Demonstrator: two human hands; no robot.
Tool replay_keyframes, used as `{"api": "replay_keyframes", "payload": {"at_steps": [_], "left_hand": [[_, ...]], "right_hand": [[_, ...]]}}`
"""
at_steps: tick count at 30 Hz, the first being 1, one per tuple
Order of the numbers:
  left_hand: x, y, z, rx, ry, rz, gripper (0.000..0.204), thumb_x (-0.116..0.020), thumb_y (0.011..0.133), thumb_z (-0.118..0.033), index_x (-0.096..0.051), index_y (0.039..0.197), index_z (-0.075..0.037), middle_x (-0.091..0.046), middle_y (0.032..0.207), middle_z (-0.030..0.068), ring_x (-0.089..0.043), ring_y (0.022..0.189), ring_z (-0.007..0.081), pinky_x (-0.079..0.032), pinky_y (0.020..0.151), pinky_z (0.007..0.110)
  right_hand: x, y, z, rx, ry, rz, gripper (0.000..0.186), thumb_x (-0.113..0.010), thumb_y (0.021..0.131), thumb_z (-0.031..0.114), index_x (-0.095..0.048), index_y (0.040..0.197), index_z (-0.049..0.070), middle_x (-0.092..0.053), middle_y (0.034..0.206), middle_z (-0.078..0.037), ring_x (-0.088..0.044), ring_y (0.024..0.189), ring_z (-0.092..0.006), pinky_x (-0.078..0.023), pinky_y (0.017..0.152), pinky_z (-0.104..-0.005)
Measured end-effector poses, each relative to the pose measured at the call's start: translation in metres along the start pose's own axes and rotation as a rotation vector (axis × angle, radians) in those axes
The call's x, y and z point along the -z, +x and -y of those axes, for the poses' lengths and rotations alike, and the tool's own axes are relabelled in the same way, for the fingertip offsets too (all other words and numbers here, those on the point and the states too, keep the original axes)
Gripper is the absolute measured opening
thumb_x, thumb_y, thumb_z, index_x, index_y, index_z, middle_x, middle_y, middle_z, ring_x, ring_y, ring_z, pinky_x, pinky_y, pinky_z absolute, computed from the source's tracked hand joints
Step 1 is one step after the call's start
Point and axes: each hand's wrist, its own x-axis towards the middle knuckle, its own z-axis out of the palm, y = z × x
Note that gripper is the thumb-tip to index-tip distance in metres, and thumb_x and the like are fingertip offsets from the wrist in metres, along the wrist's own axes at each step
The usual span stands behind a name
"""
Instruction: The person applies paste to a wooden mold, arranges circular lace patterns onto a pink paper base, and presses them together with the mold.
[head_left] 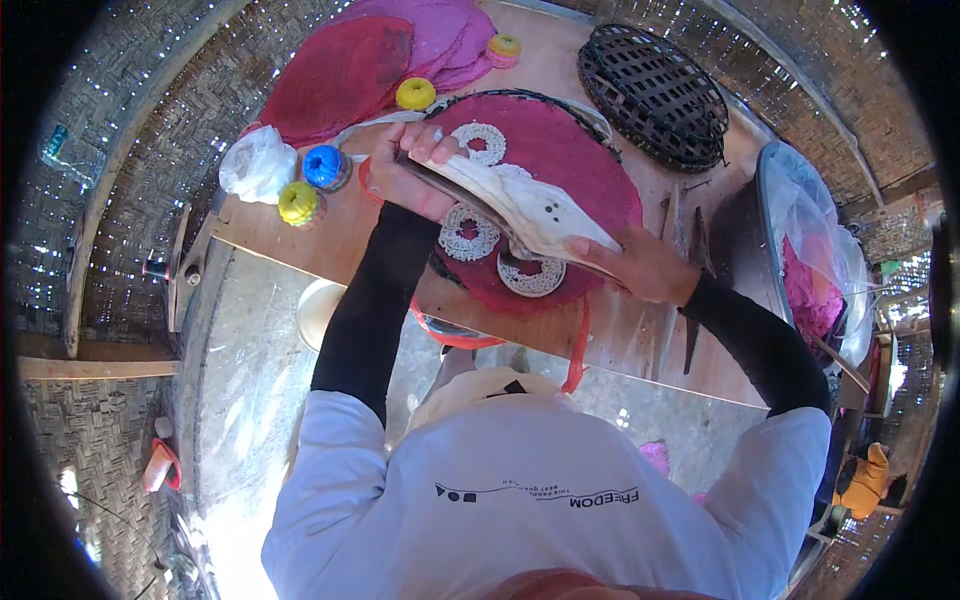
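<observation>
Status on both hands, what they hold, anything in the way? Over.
Left hand, right hand gripping pale slab. Slab tilted above maroon disc. Some white rings partly hidden by it.

Rustic workshop, woven walls [88,430], wooden worktable [335,238]

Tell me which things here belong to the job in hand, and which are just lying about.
Apparently in use:
flat white piece, in left hand and right hand
red sheet beneath it
white rings on the sheet

Apparently just lying about:
dark basket
blue roll
white bag
</observation>
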Motion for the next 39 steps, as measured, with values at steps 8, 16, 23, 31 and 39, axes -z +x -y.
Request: {"api": "replay_keyframes", "payload": {"at_steps": [8, 16, 23, 31, 39], "left_hand": [[0.009, -0.006, 0.025, -0.001, -0.065, 0.022, 0.029, -0.046, 0.084, -0.035, -0.046, 0.067, -0.012, -0.046, 0.061, 0.0002, -0.048, 0.062, 0.0186, -0.041, 0.068, 0.035], [-0.062, -0.017, 0.045, 0.110, 1.578, 0.693, 0.052, -0.073, 0.068, -0.025, -0.051, 0.108, 0.001, -0.058, 0.107, 0.0089, -0.055, 0.098, 0.0203, -0.044, 0.085, 0.032], [-0.071, -0.040, 0.041, -0.144, 1.403, -0.091, 0.036, -0.072, 0.064, -0.004, -0.056, 0.095, 0.002, -0.061, 0.094, 0.0078, -0.059, 0.085, 0.0176, -0.046, 0.078, 0.030], [-0.025, -0.055, 0.005, -0.432, 1.694, -0.185, 0.045, -0.073, 0.065, -0.005, -0.050, 0.103, 0.003, -0.059, 0.099, 0.0099, -0.057, 0.089, 0.0184, -0.044, 0.080, 0.030], [-0.028, -0.049, 0.000, -0.336, 1.462, -0.296, 0.049, -0.074, 0.063, -0.004, -0.050, 0.105, 0.003, -0.059, 0.101, 0.0107, -0.057, 0.090, 0.0180, -0.044, 0.080, 0.031]], "right_hand": [[0.025, -0.016, -0.013, 0.004, 0.055, 0.056, 0.062, -0.046, 0.080, 0.060, -0.059, 0.076, 0.000, -0.041, 0.046, 0.001, -0.042, 0.039, -0.0078, -0.031, 0.037, -0.0245], [0.019, -0.023, -0.008, 0.104, 0.388, -0.048, 0.057, -0.042, 0.085, 0.054, -0.056, 0.099, 0.000, -0.056, 0.069, -0.005, -0.054, 0.058, -0.0109, -0.045, 0.051, -0.0247], [-0.059, 0.032, -0.041, 0.608, 0.191, -0.326, 0.071, -0.060, 0.077, 0.038, -0.031, 0.130, 0.001, -0.043, 0.124, -0.019, -0.040, 0.117, -0.0275, -0.029, 0.100, -0.0389], [-0.089, 0.029, -0.013, 0.384, -0.313, -0.545, 0.094, -0.071, 0.063, 0.041, -0.022, 0.133, 0.002, -0.043, 0.121, -0.020, -0.038, 0.116, -0.0337, -0.022, 0.101, -0.0457], [-0.040, 0.053, -0.034, 0.266, -0.270, -0.549, 0.085, -0.069, 0.066, 0.043, -0.030, 0.131, 0.002, -0.042, 0.125, -0.018, -0.039, 0.117, -0.0317, -0.021, 0.100, -0.0482]]}}
